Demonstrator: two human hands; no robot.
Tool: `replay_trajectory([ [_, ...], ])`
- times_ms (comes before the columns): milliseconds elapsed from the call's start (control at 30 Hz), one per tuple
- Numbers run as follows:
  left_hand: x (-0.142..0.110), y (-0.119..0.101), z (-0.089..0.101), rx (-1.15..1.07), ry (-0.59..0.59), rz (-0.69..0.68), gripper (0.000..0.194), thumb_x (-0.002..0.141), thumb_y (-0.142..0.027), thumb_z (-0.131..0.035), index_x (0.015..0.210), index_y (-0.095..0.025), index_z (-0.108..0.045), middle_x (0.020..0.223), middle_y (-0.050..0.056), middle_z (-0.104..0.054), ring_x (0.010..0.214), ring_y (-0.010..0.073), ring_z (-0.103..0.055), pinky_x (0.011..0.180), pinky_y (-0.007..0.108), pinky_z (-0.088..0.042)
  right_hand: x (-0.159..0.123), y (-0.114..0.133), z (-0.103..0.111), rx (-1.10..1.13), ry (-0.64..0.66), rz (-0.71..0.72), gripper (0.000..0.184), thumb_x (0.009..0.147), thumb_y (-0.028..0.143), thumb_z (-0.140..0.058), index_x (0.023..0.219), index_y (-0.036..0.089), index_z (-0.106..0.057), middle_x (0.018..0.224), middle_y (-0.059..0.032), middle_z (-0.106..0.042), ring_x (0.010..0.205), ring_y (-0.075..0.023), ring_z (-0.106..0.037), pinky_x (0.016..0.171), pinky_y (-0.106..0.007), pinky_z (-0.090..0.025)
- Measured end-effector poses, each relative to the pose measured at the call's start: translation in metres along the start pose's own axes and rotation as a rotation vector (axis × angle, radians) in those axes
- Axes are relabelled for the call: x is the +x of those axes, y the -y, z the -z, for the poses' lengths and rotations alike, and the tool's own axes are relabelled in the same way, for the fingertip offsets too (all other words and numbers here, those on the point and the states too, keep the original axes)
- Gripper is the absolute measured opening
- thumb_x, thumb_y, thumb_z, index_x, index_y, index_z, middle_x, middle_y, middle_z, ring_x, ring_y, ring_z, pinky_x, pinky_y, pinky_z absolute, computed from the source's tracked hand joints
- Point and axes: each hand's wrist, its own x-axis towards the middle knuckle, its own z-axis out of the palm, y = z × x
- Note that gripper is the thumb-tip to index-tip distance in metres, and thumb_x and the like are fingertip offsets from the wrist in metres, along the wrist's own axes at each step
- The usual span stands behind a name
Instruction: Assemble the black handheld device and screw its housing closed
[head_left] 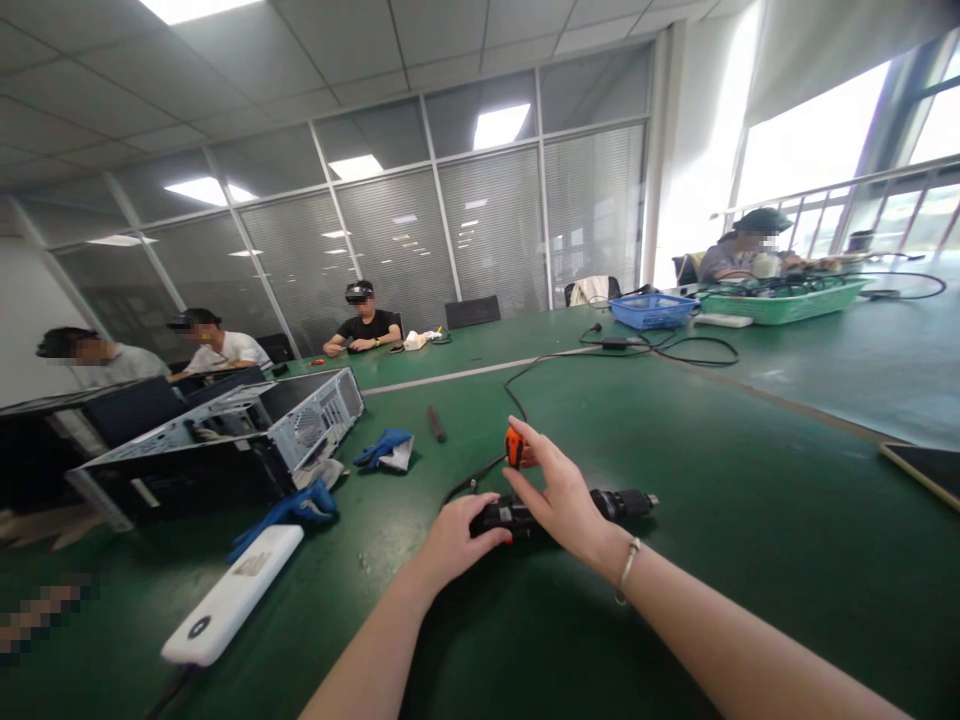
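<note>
A black power drill (626, 503) lies on its side on the green table, its chuck and tip pointing right. Fingers and thumb of my left hand (457, 540) are wrapped round the drill's left end. Above the drill's middle, my right hand (559, 490) pinches a small orange-and-black piece (514, 447) between thumb and fingers; its kind I cannot make out. Part of the drill's body is hidden behind my right hand. Just beyond both hands, a black cable (480, 474) runs across the tabletop.
Left of my hands are an opened computer case (300, 435), blue gloves (386, 450) and a white power bank (236, 595). A dark bar (436, 423) lies ahead. Blue (652, 312) and green baskets (787, 303) stand at the far right. Several people sit around the table.
</note>
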Motion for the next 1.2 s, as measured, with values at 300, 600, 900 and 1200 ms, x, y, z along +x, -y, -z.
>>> replay_trajectory([
  [300,-0.0016,-0.0019,0.0003,-0.002,-0.003,-0.003,0.048,0.081,-0.042,-0.07,0.121,-0.018,-0.062,0.112,0.008,-0.069,0.098,0.0253,-0.064,0.089,0.034,-0.047,-0.0022,-0.0005,-0.0008,0.043,0.03,0.016,0.059,0.093,0.019,-0.046,0.147,0.027,-0.026,0.117,-0.0075,-0.06,0.098,-0.019,-0.062,0.09,-0.038,-0.052],
  [600,-0.0006,-0.0003,-0.0005,0.002,-0.003,-0.004,0.048,0.081,-0.042,-0.071,0.121,-0.017,-0.061,0.113,0.009,-0.069,0.1,0.0255,-0.064,0.089,0.034,-0.047,-0.0028,-0.0041,-0.0027,0.019,-0.017,0.021,0.059,0.091,0.017,-0.05,0.145,0.03,-0.031,0.103,-0.0044,-0.062,0.087,-0.0183,-0.062,0.083,-0.036,-0.053],
  [900,-0.0013,-0.0025,0.0007,0.004,-0.005,0.002,0.049,0.079,-0.04,-0.072,0.121,-0.017,-0.061,0.116,0.009,-0.068,0.102,0.0256,-0.064,0.093,0.035,-0.047,-0.0001,0.0012,0.0,-0.013,-0.08,0.033,0.051,0.09,0.018,-0.053,0.139,0.029,-0.042,0.104,-0.0059,-0.055,0.088,-0.0183,-0.058,0.081,-0.034,-0.052],
  [1200,-0.0017,-0.0046,0.0011,0.018,0.006,0.009,0.049,0.08,-0.041,-0.071,0.122,-0.018,-0.061,0.116,0.009,-0.068,0.102,0.0259,-0.063,0.093,0.036,-0.047,-0.003,0.0013,-0.0009,-0.031,-0.056,0.033,0.057,0.089,0.021,-0.054,0.143,0.027,-0.035,0.109,-0.007,-0.058,0.091,-0.0194,-0.058,0.084,-0.035,-0.052],
])
